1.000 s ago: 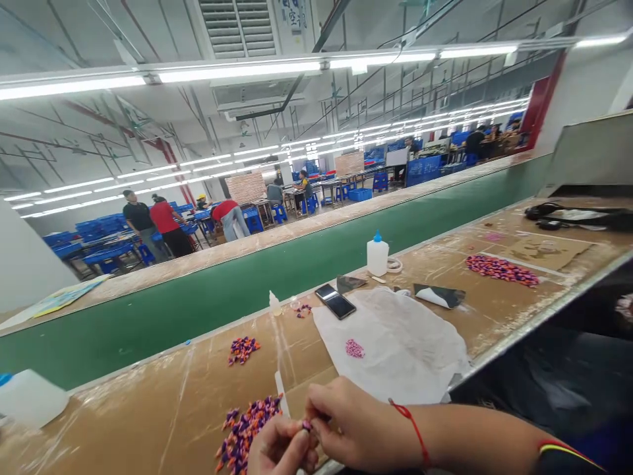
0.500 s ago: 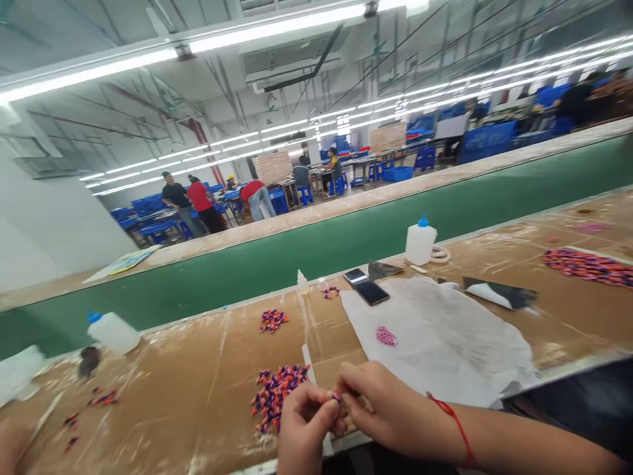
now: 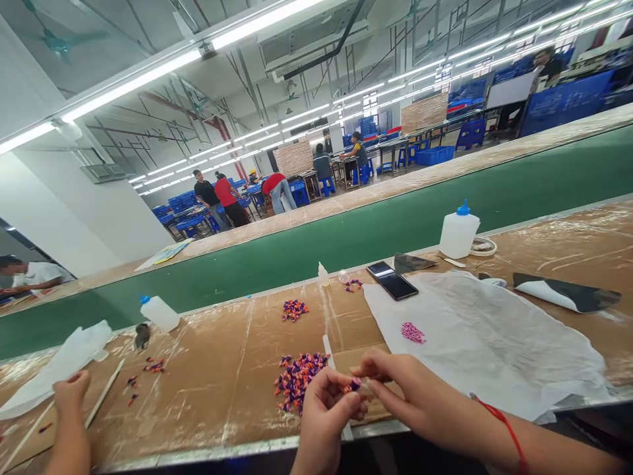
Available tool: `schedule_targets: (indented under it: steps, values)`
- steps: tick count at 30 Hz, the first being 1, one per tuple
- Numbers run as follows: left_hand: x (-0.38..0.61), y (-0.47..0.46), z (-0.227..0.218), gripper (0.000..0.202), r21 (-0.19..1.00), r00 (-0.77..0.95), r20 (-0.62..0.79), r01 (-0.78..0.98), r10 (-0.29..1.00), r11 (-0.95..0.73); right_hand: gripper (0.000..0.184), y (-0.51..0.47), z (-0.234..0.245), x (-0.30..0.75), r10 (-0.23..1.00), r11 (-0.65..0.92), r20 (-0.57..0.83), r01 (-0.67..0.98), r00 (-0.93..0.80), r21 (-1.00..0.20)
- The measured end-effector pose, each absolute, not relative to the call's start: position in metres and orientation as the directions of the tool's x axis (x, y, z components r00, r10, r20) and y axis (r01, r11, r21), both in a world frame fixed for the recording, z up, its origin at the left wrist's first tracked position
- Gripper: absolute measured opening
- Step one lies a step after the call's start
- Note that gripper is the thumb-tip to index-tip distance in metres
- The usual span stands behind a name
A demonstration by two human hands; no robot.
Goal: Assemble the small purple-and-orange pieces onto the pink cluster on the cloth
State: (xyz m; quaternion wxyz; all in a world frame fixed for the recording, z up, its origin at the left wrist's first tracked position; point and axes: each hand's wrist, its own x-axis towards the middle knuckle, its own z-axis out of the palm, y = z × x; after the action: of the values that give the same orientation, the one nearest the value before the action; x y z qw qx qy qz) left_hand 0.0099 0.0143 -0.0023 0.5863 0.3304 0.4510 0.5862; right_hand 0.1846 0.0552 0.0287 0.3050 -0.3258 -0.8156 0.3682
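Left hand (image 3: 327, 404) pinching purple piece (image 3: 353, 385), right hand (image 3: 401, 384) close

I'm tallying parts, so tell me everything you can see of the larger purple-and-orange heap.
The larger heap of small purple-and-orange pieces is loose and jumbled, with pinkish bits and ragged edges. It rests on the shiny brown-covered bench, beside a flat white stick. The left hand partly hides its right side; whether they touch is unclear, as is the material.
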Motion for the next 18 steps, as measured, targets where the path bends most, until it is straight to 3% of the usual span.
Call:
schedule_targets:
  steps: [3, 8, 11, 13, 18]
  values:
    - [0.003, 0.017, 0.001, 0.048, 0.927, -0.167, -0.121, -0.372, 0.978, 0.051, 0.027, 0.050, 0.023, 0.205, 0.795, 0.448, 0.267, 0.231, -0.545, -0.863]
    - [-0.016, 0.027, 0.011, 0.044, 0.954, -0.245, -0.093, -0.299, 0.965, 0.016, 0.023, 0.025, -0.037, 0.229, 0.748, 0.306, 0.016, 0.323, -0.664, -0.896]
    - [-0.024, 0.032, 0.016, 0.043, 0.978, -0.239, -0.040, -0.210, 0.970, -0.012, 0.028, 0.005, -0.100, 0.233, 0.779, 0.334, -0.026, 0.450, -0.626, -0.828]
    - [-0.024, 0.035, 0.019, 0.039, 0.988, -0.246, 0.013, -0.144, 0.969, -0.050, 0.033, -0.004, -0.137, 0.236, 0.791, 0.430, 0.049, 0.497, -0.610, -0.754]
    - [-0.034, 0.037, 0.020, 0.026, 0.978, -0.226, 0.200, 0.105, 0.954, -0.180, 0.034, -0.003, -0.179, 0.244, 0.755, 0.576, 0.116, 0.566, -0.646, -0.590]
